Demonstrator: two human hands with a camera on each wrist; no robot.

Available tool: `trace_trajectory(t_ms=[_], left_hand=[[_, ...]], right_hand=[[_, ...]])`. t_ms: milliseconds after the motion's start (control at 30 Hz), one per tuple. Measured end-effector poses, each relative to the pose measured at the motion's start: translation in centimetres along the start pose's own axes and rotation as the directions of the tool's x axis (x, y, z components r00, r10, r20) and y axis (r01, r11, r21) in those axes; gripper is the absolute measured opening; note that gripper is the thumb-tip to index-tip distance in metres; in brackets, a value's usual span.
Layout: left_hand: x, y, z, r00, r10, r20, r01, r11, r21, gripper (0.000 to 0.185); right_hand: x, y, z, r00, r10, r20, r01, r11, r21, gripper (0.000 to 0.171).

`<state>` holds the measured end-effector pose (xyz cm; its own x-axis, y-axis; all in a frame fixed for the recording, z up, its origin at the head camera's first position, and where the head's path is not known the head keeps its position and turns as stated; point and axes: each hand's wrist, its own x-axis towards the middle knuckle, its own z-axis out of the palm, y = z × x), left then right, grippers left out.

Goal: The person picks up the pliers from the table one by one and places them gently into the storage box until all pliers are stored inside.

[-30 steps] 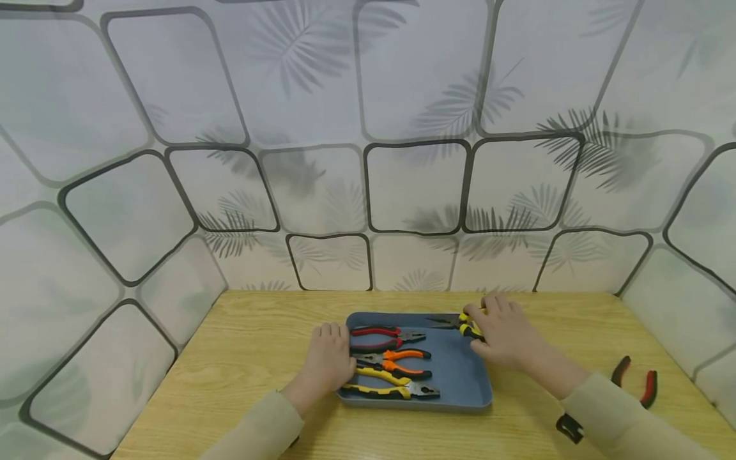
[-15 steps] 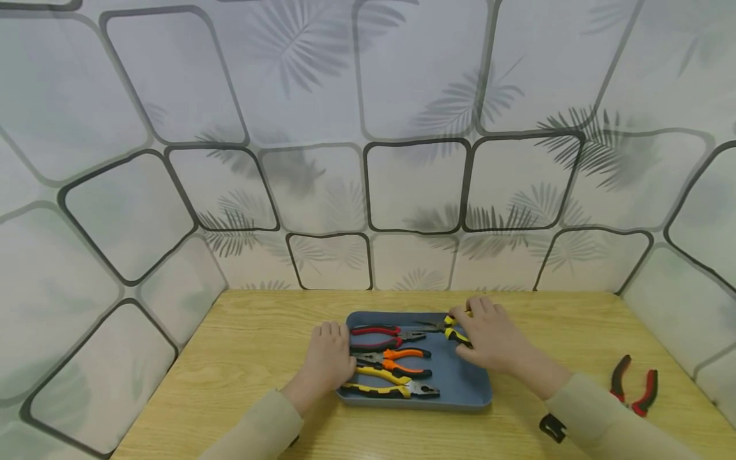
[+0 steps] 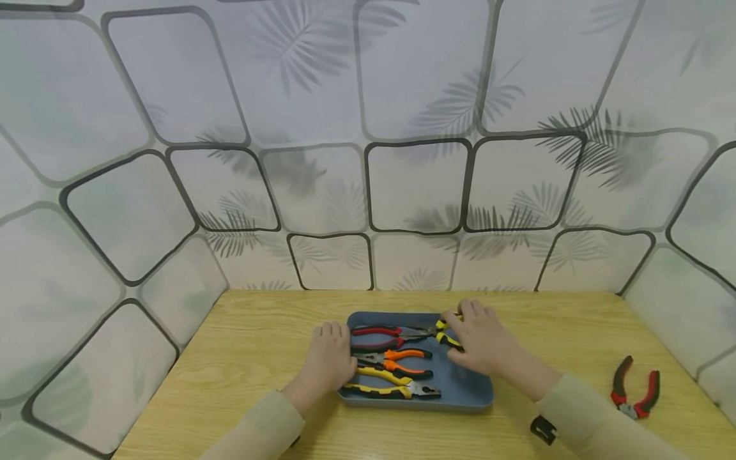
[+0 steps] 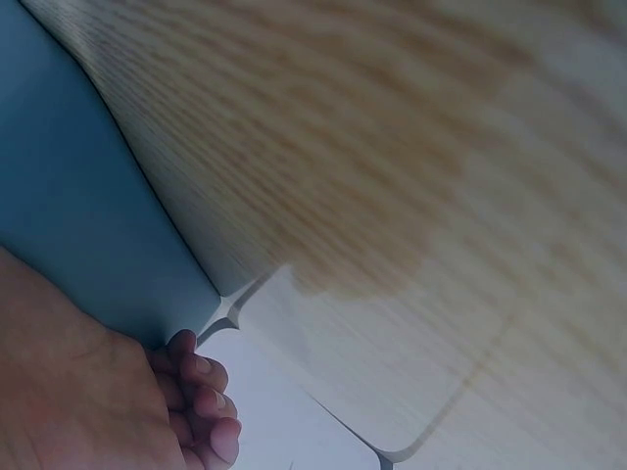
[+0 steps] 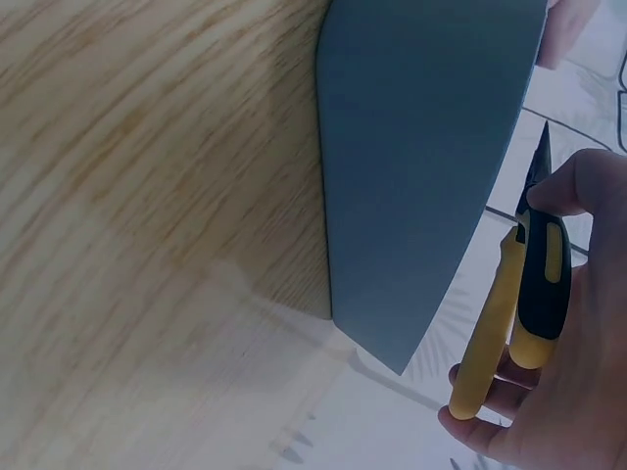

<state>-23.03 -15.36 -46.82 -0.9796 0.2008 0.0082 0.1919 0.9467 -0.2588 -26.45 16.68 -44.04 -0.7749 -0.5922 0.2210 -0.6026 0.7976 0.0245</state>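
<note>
In the head view, a blue-grey tray holds several pliers. My left hand grips its left rim; in the left wrist view the hand lies against the outer wall with fingers curled. My right hand holds long-nose pliers with yellow-and-black handles over the tray's back right, thumb on one handle and fingers about the other. Their jaws point left, beside the head of red-and-black pliers. Nearer the front lie orange-and-black pliers and yellow-and-black combination pliers.
Red-and-black pliers lie with handles spread on the wooden table, right of the tray. A patterned wall stands behind the table's back edge and along both sides.
My right hand has moved left with the long-nose pliers, bringing their tips close over the red-and-black pliers' head. My left hand and the tray have stayed in place.
</note>
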Motion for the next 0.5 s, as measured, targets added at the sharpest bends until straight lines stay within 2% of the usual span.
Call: trace_trajectory(t_ms=[233,500], left_hand=[[-0.09,0.01,-0.03,1.000,-0.004,-0.004,0.004,1.000,-0.005,0.049],[-0.02,0.08,0.01,1.000,-0.006,0.004,0.006,1.000,0.013,0.050]], right_hand=[[0.18,-0.34,0.35,0.998,0.016,0.055,-0.018,0.999,0.026,0.048],[0.54,-0.79,0.47,0.997,0.027,0.072,-0.029,0.999,0.030,0.048]])
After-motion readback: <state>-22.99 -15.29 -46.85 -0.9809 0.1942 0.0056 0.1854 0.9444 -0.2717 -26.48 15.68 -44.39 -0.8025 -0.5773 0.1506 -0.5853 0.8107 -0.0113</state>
